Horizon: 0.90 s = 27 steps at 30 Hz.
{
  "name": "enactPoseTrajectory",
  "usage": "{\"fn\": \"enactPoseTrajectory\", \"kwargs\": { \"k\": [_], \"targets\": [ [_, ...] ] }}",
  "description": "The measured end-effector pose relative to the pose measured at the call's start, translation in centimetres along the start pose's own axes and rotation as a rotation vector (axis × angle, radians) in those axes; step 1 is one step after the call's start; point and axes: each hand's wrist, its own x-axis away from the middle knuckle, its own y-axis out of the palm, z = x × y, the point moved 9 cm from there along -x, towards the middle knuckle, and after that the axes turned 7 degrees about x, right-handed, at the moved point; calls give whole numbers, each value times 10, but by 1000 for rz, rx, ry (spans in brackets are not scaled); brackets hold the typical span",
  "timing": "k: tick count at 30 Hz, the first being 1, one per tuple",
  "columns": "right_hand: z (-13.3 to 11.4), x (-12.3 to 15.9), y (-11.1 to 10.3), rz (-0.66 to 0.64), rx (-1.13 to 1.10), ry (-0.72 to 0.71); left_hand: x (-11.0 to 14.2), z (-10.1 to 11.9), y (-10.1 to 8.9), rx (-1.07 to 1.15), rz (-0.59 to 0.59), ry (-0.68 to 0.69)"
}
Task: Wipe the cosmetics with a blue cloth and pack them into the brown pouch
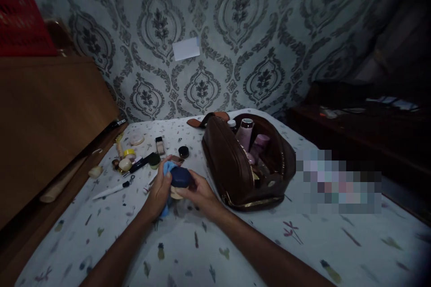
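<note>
Both of my hands meet over a white patterned sheet (188,251). My right hand (198,190) is closed around a dark blue compact case (181,176). My left hand (158,190) grips a light blue cloth (167,169) pressed against that case. Just to the right stands an open brown leather pouch (235,166) with several bottles upright inside, among them a pink one (245,132).
Small cosmetics lie scattered at the left: a yellow tape roll (129,154), round jars (183,151), a foundation bottle (160,145), a white pen-like tube (109,191). A wooden panel (43,116) leans at left. Dark furniture (357,116) stands at right, patterned wallpaper behind.
</note>
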Motion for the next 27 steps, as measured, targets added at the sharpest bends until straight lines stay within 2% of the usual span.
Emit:
{"fn": "enactPoseTrajectory", "kwargs": {
  "k": [3, 6, 11, 17, 20, 25, 27],
  "targets": [
    [8, -3, -10, 92, -150, 45, 4, -6, 8, -84, -63, 18],
    [15, -4, -20, 182, -292, 100, 7, -6, 20, -196, -191, 75],
    [25, -5, -25, 199, -413, 219, 11, -10, 36, -397, -397, 142],
    [30, -5, -25, 205, -512, 288, 14, -8, 35, -481, -416, 270],
    [27, -4, -26, 226, -502, 261, 9, -2, 28, -432, -366, 287],
    [22, -3, -24, 225, -323, 195, -3, 12, 2, -305, -67, 179],
    [21, -2, -23, 223, -197, 174, -4, 15, -3, -266, 0, 141]
  ]
}}
